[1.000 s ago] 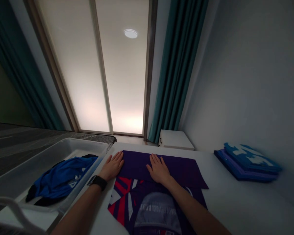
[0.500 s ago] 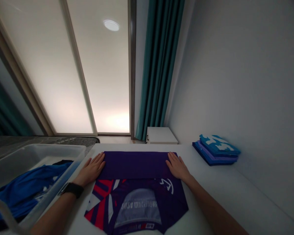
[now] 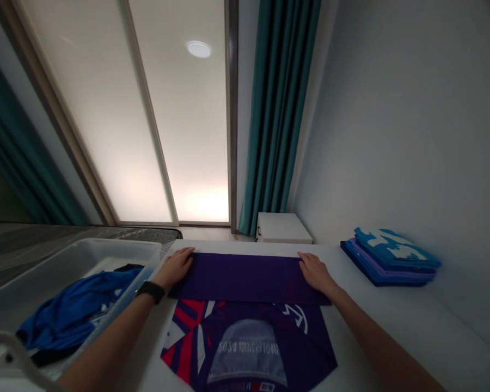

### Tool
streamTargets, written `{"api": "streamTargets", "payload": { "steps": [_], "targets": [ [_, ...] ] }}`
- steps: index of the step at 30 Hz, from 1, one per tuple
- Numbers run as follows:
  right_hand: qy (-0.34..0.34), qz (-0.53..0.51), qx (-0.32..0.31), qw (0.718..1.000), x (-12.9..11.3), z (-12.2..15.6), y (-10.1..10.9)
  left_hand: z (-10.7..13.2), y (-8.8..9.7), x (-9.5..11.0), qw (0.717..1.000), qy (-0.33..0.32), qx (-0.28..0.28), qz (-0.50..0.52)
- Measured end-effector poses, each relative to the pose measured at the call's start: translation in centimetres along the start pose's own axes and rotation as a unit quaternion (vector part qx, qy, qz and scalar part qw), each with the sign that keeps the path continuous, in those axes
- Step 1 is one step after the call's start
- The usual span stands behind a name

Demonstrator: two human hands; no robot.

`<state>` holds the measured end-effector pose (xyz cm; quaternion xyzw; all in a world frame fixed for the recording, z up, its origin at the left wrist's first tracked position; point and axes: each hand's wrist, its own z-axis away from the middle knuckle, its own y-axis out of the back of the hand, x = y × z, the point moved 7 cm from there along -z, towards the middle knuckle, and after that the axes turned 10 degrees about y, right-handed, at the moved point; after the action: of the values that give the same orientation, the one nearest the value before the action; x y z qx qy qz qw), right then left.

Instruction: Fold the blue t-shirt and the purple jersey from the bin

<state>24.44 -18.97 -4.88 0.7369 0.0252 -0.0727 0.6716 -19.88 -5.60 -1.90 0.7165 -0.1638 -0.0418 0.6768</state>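
Observation:
A dark purple shirt (image 3: 310, 332) with red and white panels on one side lies flat on the white table. Its far part is folded over into a plain purple band across the top. At the far left corner of that band, my left hand (image 3: 177, 269) has its fingers closed on the fabric edge; a black watch (image 3: 151, 292) is on that wrist. My right hand (image 3: 315, 272) grips the far right corner in the same way, fingers bent over the edge. Both thumbs are largely hidden.
To the left, a clear plastic bin (image 3: 149, 247) holds crumpled blue clothing (image 3: 77, 305). A stack of folded blue and purple clothes (image 3: 392, 258) lies at the right by the wall. Beyond the table (image 3: 351, 348) stands a white cabinet (image 3: 283, 226).
Both hands went from lying flat with fingers stretched to fingers bent on the band's far corners. The camera view shifted left, so everything appears further right.

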Motion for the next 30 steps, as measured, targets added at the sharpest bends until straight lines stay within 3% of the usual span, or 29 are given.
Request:
{"api": "streamTargets", "payload": {
  "steps": [4, 10, 24, 30],
  "targets": [
    [0.041, -0.007, -0.015, 0.999, 1.1, -1.9, 1.0, -1.7, 0.5, 1.6, 0.999, -0.047, -0.024, -0.011],
    [0.076, -0.029, -0.042, 0.996, 2.0, -3.5, 1.6, -3.8, 0.7, 1.9, 0.993, -0.092, -0.074, -0.027],
    [0.068, -0.202, -0.122, 0.969, 3.2, -3.4, 2.5, -5.0, 1.5, 1.6, 0.978, -0.077, -0.189, 0.047],
    [0.014, -0.225, -0.149, 0.963, 3.9, -3.6, 2.3, -5.9, 1.5, 0.8, 0.98, -0.018, -0.178, 0.085]
  ]
}}
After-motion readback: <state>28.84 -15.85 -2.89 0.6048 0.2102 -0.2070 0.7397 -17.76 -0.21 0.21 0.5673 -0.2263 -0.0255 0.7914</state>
